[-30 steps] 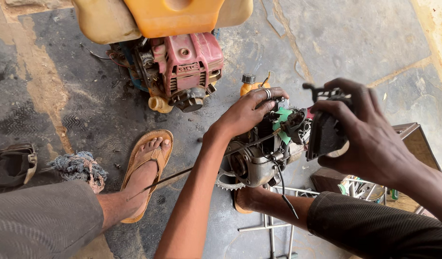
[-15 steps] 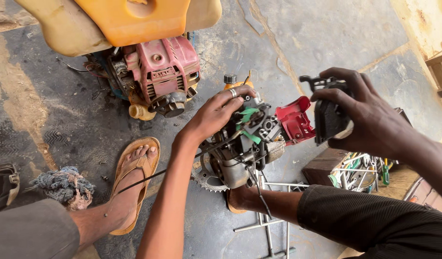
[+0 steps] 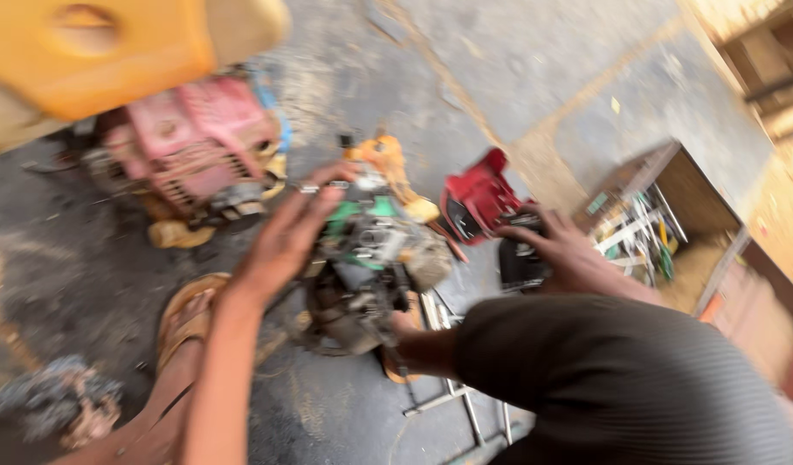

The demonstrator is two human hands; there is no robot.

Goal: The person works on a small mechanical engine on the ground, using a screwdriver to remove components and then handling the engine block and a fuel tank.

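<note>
frame is blurry. my left hand (image 3: 289, 237) lies open-fingered on top of the small engine (image 3: 371, 267), which sits at frame centre on the concrete floor (image 3: 534, 77). my right hand (image 3: 560, 250) at 3 o'clock of the engine is wrapped around a black part (image 3: 519, 258), with a red cover (image 3: 478, 202) just above it. pink engine (image 3: 198, 146) under a yellow tank (image 3: 95, 52) at 10 o'clock. wooden toolbox (image 3: 663, 215) at 3 o'clock, far side. my sandalled foot (image 3: 185, 323) at 8 o'clock.
</note>
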